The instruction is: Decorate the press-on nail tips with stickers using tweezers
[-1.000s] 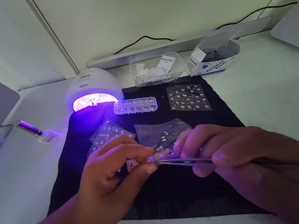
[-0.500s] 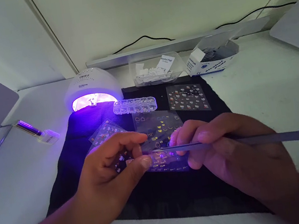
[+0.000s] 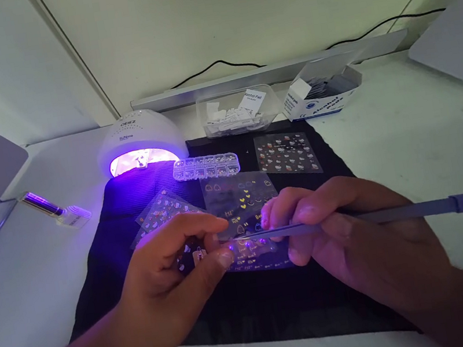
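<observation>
My right hand pinches a long thin tool that lies level, its fine tip pointing left to the fingertips of my left hand. Thumb and fingers of my left hand are curled together at that tip; whatever they hold is too small to make out. Beneath both hands is a clear sticker sheet with yellow and white designs. Two or more patterned sheets lie partly under my left hand. Another sticker sheet rests at the back right of the black cloth.
A lit white UV lamp stands at the back left. Near it are a clear compartment case and a polish bottle. Behind sit a plastic tub of alcohol pads and an open carton.
The view has shifted slightly. The tool's tip has moved a little left, closer in to the fingertips of my left hand. Both hands keep nearly the same pose.
</observation>
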Action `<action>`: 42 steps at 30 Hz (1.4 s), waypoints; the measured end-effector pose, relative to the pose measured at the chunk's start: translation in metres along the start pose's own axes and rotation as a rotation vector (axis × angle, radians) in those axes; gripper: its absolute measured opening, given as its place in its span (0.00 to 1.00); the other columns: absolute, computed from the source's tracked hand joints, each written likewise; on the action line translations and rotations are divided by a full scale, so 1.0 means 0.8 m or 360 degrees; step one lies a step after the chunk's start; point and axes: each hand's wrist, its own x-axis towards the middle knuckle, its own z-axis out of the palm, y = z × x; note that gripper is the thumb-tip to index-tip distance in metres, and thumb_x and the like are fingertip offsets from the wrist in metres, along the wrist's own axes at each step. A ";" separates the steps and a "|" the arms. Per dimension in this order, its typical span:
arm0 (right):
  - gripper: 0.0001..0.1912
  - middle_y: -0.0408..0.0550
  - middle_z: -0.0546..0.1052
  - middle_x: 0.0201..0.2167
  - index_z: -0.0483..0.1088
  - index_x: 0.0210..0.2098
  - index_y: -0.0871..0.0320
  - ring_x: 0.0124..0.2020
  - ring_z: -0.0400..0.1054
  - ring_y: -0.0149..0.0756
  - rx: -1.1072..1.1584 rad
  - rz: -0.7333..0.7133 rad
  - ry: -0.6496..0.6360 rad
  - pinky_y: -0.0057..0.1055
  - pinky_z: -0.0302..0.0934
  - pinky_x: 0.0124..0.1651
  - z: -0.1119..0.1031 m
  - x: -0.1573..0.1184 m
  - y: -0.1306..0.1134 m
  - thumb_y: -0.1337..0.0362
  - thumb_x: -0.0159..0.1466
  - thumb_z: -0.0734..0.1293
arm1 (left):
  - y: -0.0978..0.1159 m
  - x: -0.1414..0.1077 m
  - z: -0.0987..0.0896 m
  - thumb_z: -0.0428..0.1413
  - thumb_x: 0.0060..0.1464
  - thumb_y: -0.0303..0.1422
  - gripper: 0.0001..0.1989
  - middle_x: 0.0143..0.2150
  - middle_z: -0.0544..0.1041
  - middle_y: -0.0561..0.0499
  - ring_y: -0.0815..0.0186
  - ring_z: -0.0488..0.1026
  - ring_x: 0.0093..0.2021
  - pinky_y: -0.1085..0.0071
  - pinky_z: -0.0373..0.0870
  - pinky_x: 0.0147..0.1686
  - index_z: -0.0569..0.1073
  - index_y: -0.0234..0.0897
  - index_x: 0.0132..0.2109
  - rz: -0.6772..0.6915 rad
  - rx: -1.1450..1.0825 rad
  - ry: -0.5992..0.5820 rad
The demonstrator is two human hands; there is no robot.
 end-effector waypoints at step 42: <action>0.05 0.45 0.81 0.30 0.82 0.36 0.48 0.34 0.77 0.39 0.0085 -0.0073 -0.0063 0.33 0.74 0.33 -0.009 0.005 -0.002 0.62 0.66 0.71 | 0.000 0.002 -0.001 0.65 0.54 0.23 0.12 0.32 0.78 0.56 0.71 0.75 0.32 0.75 0.73 0.34 0.81 0.44 0.43 -0.0033 -0.0077 0.0049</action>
